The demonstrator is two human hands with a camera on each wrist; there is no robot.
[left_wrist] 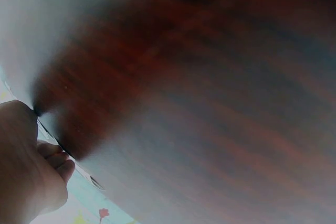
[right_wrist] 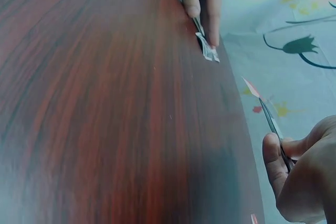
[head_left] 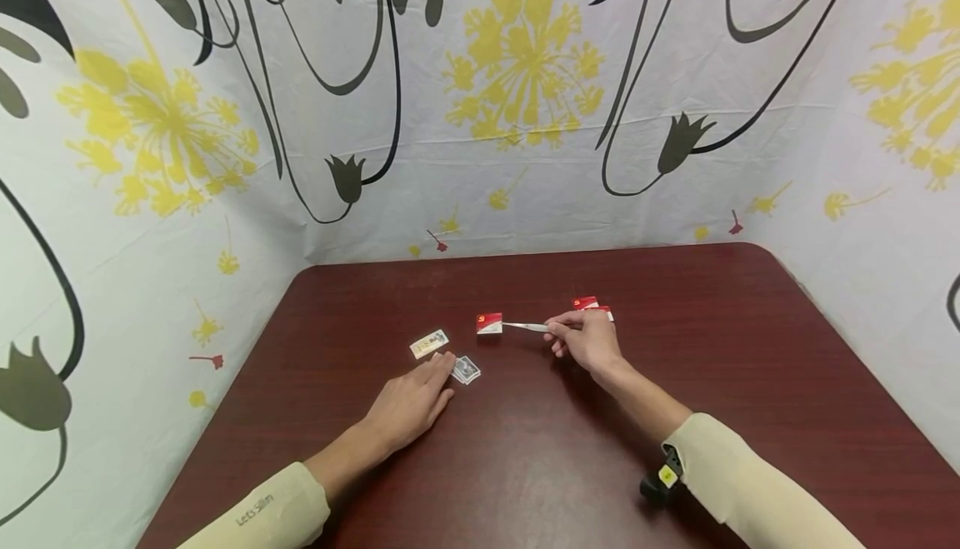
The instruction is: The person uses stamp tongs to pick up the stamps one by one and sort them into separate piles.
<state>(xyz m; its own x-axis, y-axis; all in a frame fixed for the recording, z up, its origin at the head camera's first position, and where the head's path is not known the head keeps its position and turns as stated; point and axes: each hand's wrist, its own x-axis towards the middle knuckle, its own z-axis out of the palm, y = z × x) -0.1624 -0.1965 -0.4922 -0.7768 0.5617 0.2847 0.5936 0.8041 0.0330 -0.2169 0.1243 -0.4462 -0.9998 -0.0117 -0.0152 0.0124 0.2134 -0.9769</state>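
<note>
At the bench (head_left: 570,466), your right hand (head_left: 592,342) pinches tweezers (head_left: 531,326) pointing left to the red card (head_left: 489,323), your straight-fingered left hand (head_left: 411,406) beyond.

the counter (head_left: 487,474) is dark reddish brown, with wood grain and rounded far corners. behind it and at both sides there is a white cloth (head_left: 450,191), slightly creased, printed with large yellow flowers (head_left: 525,66), grey-green buds (head_left: 347,181) and dark curved stems (head_left: 398,91).

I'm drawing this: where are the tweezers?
In the head view, just right of centre: the tweezers run from the right hand to the red-and-white card on their left.
</note>
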